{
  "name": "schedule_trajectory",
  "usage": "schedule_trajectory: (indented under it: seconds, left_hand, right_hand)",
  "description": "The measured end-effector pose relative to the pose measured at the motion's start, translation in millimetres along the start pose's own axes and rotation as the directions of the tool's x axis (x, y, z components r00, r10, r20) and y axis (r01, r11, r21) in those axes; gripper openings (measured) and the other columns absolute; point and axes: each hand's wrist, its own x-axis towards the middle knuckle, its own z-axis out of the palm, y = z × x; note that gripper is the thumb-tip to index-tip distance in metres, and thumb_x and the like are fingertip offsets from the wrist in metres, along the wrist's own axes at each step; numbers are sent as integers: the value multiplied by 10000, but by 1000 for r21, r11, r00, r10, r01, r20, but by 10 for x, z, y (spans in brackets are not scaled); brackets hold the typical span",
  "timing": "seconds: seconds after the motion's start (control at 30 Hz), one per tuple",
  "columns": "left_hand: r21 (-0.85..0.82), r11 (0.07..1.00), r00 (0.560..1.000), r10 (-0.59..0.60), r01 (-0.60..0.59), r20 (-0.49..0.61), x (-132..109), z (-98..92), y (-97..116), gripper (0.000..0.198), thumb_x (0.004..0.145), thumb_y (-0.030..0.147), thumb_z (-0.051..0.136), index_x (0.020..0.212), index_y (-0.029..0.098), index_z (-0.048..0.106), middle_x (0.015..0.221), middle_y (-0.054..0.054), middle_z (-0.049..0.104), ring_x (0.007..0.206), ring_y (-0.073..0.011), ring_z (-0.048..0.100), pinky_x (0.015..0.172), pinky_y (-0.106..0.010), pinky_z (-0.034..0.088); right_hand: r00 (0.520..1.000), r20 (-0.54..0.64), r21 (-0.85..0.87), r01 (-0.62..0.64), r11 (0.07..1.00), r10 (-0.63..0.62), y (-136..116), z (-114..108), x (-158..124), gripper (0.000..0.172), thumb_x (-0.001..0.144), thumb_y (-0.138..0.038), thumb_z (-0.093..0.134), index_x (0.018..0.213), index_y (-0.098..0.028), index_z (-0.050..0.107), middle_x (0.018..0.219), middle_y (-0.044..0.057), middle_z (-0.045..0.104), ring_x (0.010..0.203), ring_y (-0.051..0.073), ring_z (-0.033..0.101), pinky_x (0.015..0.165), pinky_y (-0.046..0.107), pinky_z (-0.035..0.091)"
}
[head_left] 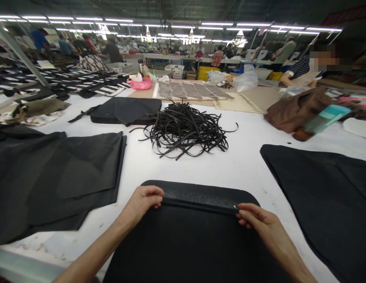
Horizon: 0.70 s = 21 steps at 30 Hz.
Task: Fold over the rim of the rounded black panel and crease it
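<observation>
Where both hands pinch the narrow black strip (pixel 197 206), its long axis runs roughly from 9 to 3 o'clock across the black panel (pixel 183 247), just short of the shiny band (pixel 197 196) near the panel's 12 o'clock edge. From the left grip (pixel 146 200), closed on the strip, it extends toward 3 o'clock; from the right grip (pixel 261 220), likewise closed, toward 9 o'clock. Neither hand is nearer. Separate piece or folded edge: cannot be told. On the white table (pixel 244 165), loose black strips (pixel 189 129) lie at 12 o'clock.
</observation>
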Motion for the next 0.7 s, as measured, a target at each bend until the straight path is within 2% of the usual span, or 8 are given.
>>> schedule_trajectory:
  seconds: [0.1,0.23,0.37,0.57,0.63,0.7]
  left_hand:
    - [162,986,995,57,-44,-78,13,50,37,255,631,329,556,806,157,625,627,10,564,616,-156,504,615,-288,386]
    - [390,918,986,122,-68,-115,47,68,88,124,661,302,560,618,187,581,539,31,511,574,-148,464,583,-283,309]
    - [482,874,984,128,-55,-121,125,39,65,147,665,295,554,573,185,523,503,41,463,543,-138,438,551,-272,280]
    - [514,846,982,185,-142,-33,188,18,28,141,729,287,474,648,180,517,566,36,465,569,-133,456,546,-254,335]
    - [542,810,968,251,-224,24,177,21,52,121,745,237,448,761,188,558,711,13,535,672,-142,496,624,-258,370]
    - [576,748,940,317,-330,127,166,29,70,234,737,160,427,905,221,578,920,-3,554,811,-148,512,735,-265,381]
  right_hand:
    - [1000,-11,-46,4,999,-5,-66,0,20,452,576,-551,615,796,-158,646,726,83,652,656,232,592,590,323,452]
    - [1000,17,-104,2,995,0,-89,-13,117,387,591,-556,593,687,-182,624,646,62,624,562,195,555,484,281,390]
    - [1000,12,-145,-18,989,20,13,-65,256,381,595,-562,590,650,-185,606,601,55,604,505,169,511,436,254,323]
    - [997,78,-127,-3,992,13,143,-153,336,400,637,-576,606,672,-178,606,585,36,580,475,142,452,426,242,279]
    - [995,95,-153,21,988,-7,139,-170,323,408,660,-583,593,696,-177,610,602,32,582,488,143,457,444,245,294]
    - [993,110,-178,61,982,-42,123,-182,301,401,690,-579,580,715,-180,611,624,28,586,511,147,475,475,251,322]
